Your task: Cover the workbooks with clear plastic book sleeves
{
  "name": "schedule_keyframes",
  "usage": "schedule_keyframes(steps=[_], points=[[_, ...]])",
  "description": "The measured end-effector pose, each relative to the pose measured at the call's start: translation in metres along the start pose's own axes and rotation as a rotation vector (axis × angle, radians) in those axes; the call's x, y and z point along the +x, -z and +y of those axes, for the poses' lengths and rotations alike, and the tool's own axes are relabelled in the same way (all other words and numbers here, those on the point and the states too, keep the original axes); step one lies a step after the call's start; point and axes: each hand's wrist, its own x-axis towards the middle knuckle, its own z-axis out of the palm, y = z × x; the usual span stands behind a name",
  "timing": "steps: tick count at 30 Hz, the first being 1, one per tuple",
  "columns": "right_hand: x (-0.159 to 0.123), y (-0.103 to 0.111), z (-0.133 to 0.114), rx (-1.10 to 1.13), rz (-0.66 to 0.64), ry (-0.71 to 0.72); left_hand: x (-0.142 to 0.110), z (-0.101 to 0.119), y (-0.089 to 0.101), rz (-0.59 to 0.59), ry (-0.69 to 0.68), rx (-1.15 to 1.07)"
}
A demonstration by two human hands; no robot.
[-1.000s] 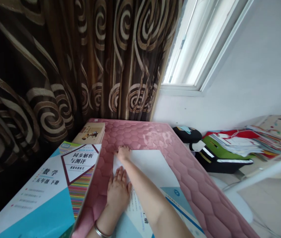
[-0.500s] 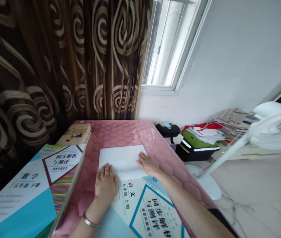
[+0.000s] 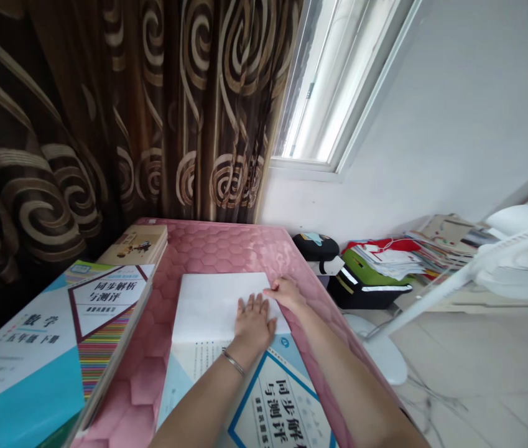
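Note:
A light-blue and white workbook (image 3: 273,398) lies on the pink quilted surface in front of me. Across its far end is a blank white sheet (image 3: 212,298); I cannot tell whether it is part of the cover. My left hand (image 3: 253,323), with a silver bangle at the wrist, presses flat on the sheet's right half, fingers slightly spread. At the sheet's right edge, my right hand (image 3: 287,294) is closed, its fingers curled and thumb and forefinger pinching the edge.
To the left lies a blue and white workbook (image 3: 58,336) with a striped corner, on a stack. Behind it are tan books (image 3: 135,244). A white fan (image 3: 431,298) stands at right on the floor. Bags and papers (image 3: 375,267) are piled near the wall under the window.
My left hand has slid right across the white sheet, from its left edge. My right hand has gone from lying flat to curling its fingers at the right edge.

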Motion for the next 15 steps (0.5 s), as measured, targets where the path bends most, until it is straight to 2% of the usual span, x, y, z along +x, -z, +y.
schedule_keyframes(steps=[5,8,11,15], points=[[0.037,-0.004,-0.010,-0.051,0.007,-0.162,-0.003,-0.003,-0.003,-0.012,-0.008,-0.040],[0.045,-0.007,-0.014,-0.048,0.027,-0.202,-0.003,-0.002,-0.002,-0.010,-0.012,-0.065],[0.037,-0.007,-0.009,-0.024,0.035,-0.145,-0.003,-0.002,0.000,-0.017,-0.003,-0.069],[0.011,-0.003,0.006,0.019,0.000,0.018,-0.005,-0.002,0.000,0.001,-0.005,-0.061]])
